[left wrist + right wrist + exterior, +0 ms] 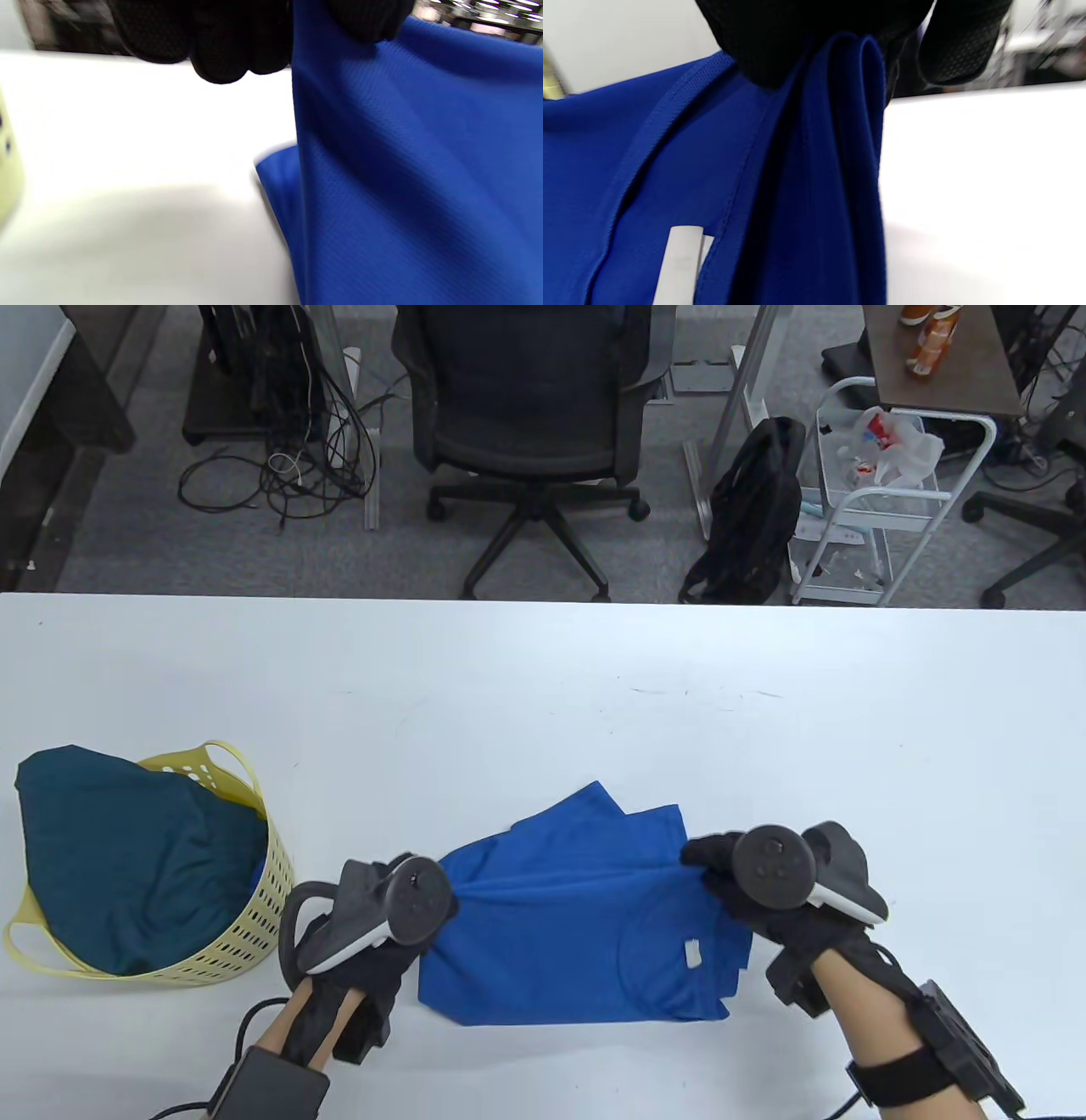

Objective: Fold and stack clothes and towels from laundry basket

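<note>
A bright blue T-shirt (577,925) with a white neck label (692,954) hangs between my two hands at the front of the white table (543,704). My left hand (424,899) grips its left edge; the left wrist view shows the fingers (220,46) closed around the cloth (415,169), lifted off the table. My right hand (721,869) pinches a bunched fold of its right edge, seen close in the right wrist view (831,127) under the gloved fingers (806,38). The shirt's lower part lies on the table.
A yellow perforated laundry basket (246,916) stands at the front left, holding a dark teal garment (119,865). Beyond the table's far edge are an office chair (530,415), a black backpack (755,517) and a white wire cart (874,509).
</note>
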The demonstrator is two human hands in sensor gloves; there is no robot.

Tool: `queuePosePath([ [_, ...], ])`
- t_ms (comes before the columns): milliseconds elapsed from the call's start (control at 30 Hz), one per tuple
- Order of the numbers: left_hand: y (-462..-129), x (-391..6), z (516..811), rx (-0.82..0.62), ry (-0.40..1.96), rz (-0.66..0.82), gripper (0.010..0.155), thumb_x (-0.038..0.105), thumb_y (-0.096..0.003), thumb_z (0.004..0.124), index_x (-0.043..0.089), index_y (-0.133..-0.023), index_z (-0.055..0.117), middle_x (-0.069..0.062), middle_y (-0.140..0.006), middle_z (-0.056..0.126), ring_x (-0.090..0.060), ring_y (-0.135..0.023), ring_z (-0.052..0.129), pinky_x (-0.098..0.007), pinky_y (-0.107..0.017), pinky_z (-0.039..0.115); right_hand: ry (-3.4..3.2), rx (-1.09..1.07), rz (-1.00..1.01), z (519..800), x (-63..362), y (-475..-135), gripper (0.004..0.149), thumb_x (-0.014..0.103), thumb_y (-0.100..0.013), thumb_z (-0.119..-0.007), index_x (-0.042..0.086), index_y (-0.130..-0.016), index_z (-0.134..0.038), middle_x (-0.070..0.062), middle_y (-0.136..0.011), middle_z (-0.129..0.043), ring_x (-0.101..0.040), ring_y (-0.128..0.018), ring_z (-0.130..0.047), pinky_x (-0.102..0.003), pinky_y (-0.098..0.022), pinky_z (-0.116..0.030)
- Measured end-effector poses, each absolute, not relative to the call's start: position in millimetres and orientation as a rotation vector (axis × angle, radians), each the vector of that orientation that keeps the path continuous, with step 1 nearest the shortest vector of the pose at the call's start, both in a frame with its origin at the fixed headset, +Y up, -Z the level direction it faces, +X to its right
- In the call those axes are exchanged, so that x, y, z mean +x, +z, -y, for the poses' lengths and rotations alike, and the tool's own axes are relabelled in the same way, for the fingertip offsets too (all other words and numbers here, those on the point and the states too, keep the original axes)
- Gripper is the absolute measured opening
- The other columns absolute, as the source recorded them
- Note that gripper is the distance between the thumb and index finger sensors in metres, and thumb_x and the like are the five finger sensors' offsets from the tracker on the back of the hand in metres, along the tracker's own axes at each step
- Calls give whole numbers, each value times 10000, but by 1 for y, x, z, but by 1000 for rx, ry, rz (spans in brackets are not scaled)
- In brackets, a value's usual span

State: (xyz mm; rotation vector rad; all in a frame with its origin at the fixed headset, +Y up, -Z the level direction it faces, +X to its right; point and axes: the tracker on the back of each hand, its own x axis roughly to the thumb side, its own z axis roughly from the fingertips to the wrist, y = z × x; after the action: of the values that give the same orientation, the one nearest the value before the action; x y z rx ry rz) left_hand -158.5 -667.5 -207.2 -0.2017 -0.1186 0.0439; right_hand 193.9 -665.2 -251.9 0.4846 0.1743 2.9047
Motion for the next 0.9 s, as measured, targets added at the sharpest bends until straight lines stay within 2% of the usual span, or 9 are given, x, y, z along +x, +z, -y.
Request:
queuePosePath([
  [33,-219,-156,667,-157,21,69,503,479,-595,661,244,-1033,740,-128,-1157,725,-372,-982,834,-559,-701,746,2935,402,-94,663,191,-261,477,213,-586,-749,192,-1054,-657,-118,-970,-792,-330,-832,-844,-661,-659,-667],
  [133,-245,-148,685,-83,4,36,839,492,-594,644,176,-1226,191,-283,-1272,310,-460,-1089,643,-615,-749,657,3013,313,-15,667,177,-263,630,218,-610,-710,66,-1160,-443,-342,-1147,-464,-577,-982,-568,-748,-669,-537],
  [233,-264,-139,725,-229,35,176,749,412,-606,656,290,-1208,228,-225,-1286,296,-470,-1141,547,-655,-761,615,2990,613,-238,692,158,-237,568,222,-622,-690,150,-1153,-502,-331,-1173,-452,-590,-1010,-529,-762,-674,-521],
  [367,-271,-137,769,-395,-82,228,613,361,-607,659,347,-1177,436,-141,-1286,382,-458,-1154,474,-665,-766,583,2944,866,-852,740,144,-202,525,288,-651,-615,228,-1163,-510,-345,-1211,-329,-629,-1034,-350,-792,-692,-421],
  [500,-257,-141,769,-403,-110,287,592,382,-602,671,320,-1165,500,-117,-1241,537,-413,-1100,646,-626,-751,643,3167,945,-841,753,148,-197,507,346,-656,-529,239,-1152,-511,-305,-1229,-283,-591,-1049,-274,-796,-702,-365],
  [567,-238,-136,754,-559,-112,412,546,432,-603,674,310,-1132,610,-109,-1182,662,-346,-1001,805,-577,-739,703,3341,738,-712,753,156,-221,507,343,-654,-562,207,-1140,-604,-279,-1244,-261,-598,-1050,-254,-816,-695,-340],
  [667,-230,-133,742,-742,44,491,547,510,-606,656,321,-1119,644,-32,-1145,765,-269,-965,884,-530,-725,753,3467,338,-818,755,173,-261,557,351,-665,-533,173,-1183,-435,-321,-1208,-159,-612,-1028,-226,-786,-704,-347],
  [800,-249,-129,745,-495,235,111,749,548,-586,694,117,-1186,572,-195,-1125,744,-356,-906,884,-543,-663,786,2948,-228,-669,749,185,-277,828,457,-652,-674,-131,-1167,-401,-484,-1122,-429,-665,-935,-578,-758,-643,-560],
  [900,-274,-105,768,-660,271,-80,980,628,-567,671,-60,-1212,404,-384,-1129,557,-490,-910,746,-564,-679,723,2752,-390,-901,765,173,-277,954,473,-624,-754,-235,-1140,-377,-548,-1090,-320,-701,-896,-511,-751,-642,-548],
])
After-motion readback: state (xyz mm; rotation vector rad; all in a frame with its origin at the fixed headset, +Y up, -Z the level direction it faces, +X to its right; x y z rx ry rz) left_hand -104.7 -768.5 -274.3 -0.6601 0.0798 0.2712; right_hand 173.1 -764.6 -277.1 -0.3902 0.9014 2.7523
